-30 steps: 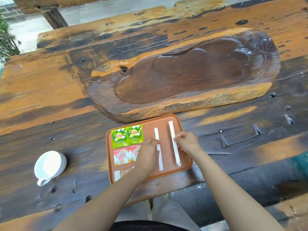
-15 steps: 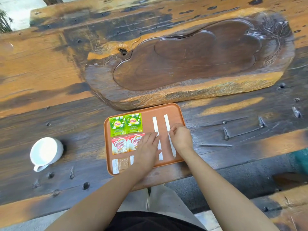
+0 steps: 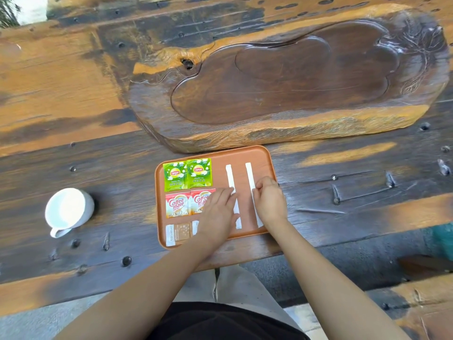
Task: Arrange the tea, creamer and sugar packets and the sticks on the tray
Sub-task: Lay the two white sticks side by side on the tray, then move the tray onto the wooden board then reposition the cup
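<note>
Two green tea packets lie side by side at the far left corner of the orange tray, touching each other. Just below them are two red and white creamer packets; the right one is partly covered by the left hand. At the near left corner lies a brown and white sugar packet, and a second one beside it is mostly hidden under the same hand.

On the right half of the tray two white sticks lie almost parallel, with a gap of bare tray between them. The left stick is under the fingertips of the left hand, which lies flat and spread, pressing on it and not closed around anything. The right stick is touched by the fingers of the right hand, which are bent; I cannot tell whether they pinch the stick or only push it.

The tray sits on a dark wooden table, just in front of a big carved wooden slab. A white cup stands well apart to the left of the tray.
</note>
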A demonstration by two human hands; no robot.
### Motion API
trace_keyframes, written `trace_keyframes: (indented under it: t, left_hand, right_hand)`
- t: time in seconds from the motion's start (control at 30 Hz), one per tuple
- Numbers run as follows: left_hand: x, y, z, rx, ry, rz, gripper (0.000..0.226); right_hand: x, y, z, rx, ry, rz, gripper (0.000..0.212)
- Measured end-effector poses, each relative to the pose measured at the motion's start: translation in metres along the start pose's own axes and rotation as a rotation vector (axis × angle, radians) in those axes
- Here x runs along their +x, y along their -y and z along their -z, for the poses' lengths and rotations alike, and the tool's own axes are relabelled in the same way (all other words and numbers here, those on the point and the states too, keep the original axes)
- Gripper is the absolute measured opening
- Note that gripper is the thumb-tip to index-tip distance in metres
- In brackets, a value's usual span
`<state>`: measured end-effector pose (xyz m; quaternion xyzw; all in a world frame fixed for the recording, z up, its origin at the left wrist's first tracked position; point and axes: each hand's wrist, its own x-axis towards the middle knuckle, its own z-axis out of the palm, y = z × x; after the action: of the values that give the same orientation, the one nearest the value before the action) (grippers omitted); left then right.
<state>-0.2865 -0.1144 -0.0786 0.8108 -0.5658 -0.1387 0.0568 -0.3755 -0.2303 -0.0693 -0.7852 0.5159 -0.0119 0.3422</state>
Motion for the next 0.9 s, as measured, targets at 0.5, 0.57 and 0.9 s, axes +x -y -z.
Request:
trace_keyframes:
  t: [0.5,0.57,0.9]
  left_hand:
    - [-0.060,0.122,0.038,-0.509,-0.088,0.955,0.030]
    - [-0.060,0.117,0.038,-0.589,-0.047,0.988,0.032]
    - [-0.069,0.113,0.050,-1.116,-0.101,1.147,0.028]
  right_hand:
    - [0.015,-0.029,0.046,0.129,0.143,-0.190,0.018]
    - [0.019,-0.029,0.047,0.171,0.172,-0.233,0.012]
    - [0.011,-0.032,0.053,0.401,0.160,-0.346,0.010]
